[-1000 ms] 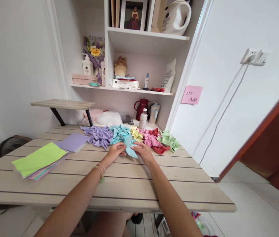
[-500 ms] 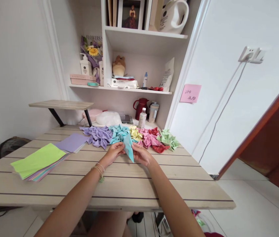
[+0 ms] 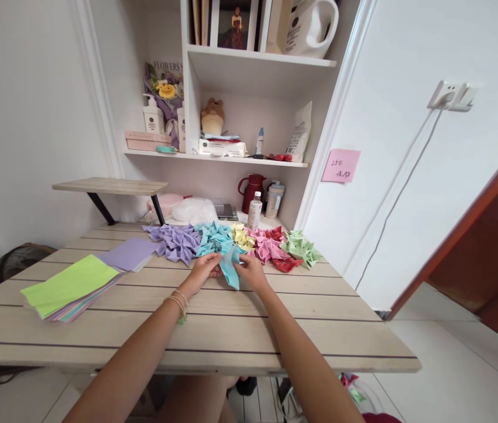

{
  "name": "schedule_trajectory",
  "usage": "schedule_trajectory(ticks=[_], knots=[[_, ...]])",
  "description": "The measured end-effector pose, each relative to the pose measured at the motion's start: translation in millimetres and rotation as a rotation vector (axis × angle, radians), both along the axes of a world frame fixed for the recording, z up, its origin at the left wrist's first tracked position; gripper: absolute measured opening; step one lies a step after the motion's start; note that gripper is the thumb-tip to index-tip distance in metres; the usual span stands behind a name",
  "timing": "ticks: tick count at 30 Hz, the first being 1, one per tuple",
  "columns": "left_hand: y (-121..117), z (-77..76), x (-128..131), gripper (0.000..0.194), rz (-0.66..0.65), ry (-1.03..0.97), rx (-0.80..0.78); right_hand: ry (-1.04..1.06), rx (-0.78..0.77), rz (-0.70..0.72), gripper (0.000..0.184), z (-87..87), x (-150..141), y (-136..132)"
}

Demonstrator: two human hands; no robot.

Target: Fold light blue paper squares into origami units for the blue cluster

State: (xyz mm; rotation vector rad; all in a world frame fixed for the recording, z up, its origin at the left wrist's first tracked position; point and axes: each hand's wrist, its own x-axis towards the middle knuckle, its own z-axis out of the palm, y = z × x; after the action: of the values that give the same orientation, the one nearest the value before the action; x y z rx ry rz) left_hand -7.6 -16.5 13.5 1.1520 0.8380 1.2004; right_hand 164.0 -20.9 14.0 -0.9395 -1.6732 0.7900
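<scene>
A folded piece of light-blue origami paper is held up between both hands, above the middle of the wooden table. My left hand pinches its left edge, with a bracelet on the wrist. On the other side, my right hand grips the upper right part with thumb and fingers. Just behind the hands lie heaps of folded paper pieces: purple, blue, yellow, pink, red and light green.
At the left lie a stack of coloured paper with lime green on top and purple sheets. A small raised shelf stands behind them. Further back are a plastic bottle, a dark red jug and a tumbler.
The blue paper has been bent or opened at its top and now looks wider. My right hand has shifted its grip higher, with its back turned more upward.
</scene>
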Motion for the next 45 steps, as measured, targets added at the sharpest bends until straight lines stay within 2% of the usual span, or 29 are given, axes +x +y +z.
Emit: schedule_trajectory(ticks=[3,6,12,16,20,23,26,29,32,35,38,40,45], knots=[[-1,0.0,1,0.039,-0.046,0.025,-0.039,-0.164,0.15,-0.132,0.017,-0.9,1,1],[-1,-0.4,1,0.042,-0.087,0.059,-0.057,-0.208,0.226,-0.152,0.021,-0.4,2,-2],[-2,0.6,-1,0.041,-0.126,0.097,-0.07,-0.244,0.255,-0.139,0.034,2.5,0,-8],[-4,1.5,-1,0.042,-0.15,0.117,-0.082,-0.271,0.244,-0.185,0.03,4.3,-1,-13],[-4,3.1,-2,0.039,-0.105,0.057,-0.089,-0.249,0.167,-0.165,0.027,6.1,0,-12],[-3,3.6,-4,0.04,-0.057,-0.002,-0.091,-0.127,0.072,-0.047,0.027,6.6,1,-9],[1,1.6,-6,0.045,0.05,-0.018,-0.067,0.064,-0.062,0.088,0.026,6.0,0,-8],[6,-1.0,-7,0.046,0.144,-0.024,-0.037,0.106,-0.148,0.132,0.023,4.8,-1,-7],[6,-0.2,-7,0.041,0.12,-0.076,-0.015,0.122,-0.146,0.028,0.021,3.5,0,-6],[3,3.1,-6,0.037,0.033,-0.118,-0.016,0.236,-0.141,-0.084,0.02,3.0,3,-3],[0,5.3,-4,0.036,-0.066,-0.09,-0.025,0.352,-0.15,-0.122,0.02,4.8,7,-2],[-1,5.5,-4,0.036,-0.087,-0.082,-0.019,0.391,-0.18,-0.07,0.023,7.4,8,-4],[1,5.5,-8,0.036,-0.04,-0.139,0.011,0.342,-0.286,0.165,0.032,13.0,5,-11]])
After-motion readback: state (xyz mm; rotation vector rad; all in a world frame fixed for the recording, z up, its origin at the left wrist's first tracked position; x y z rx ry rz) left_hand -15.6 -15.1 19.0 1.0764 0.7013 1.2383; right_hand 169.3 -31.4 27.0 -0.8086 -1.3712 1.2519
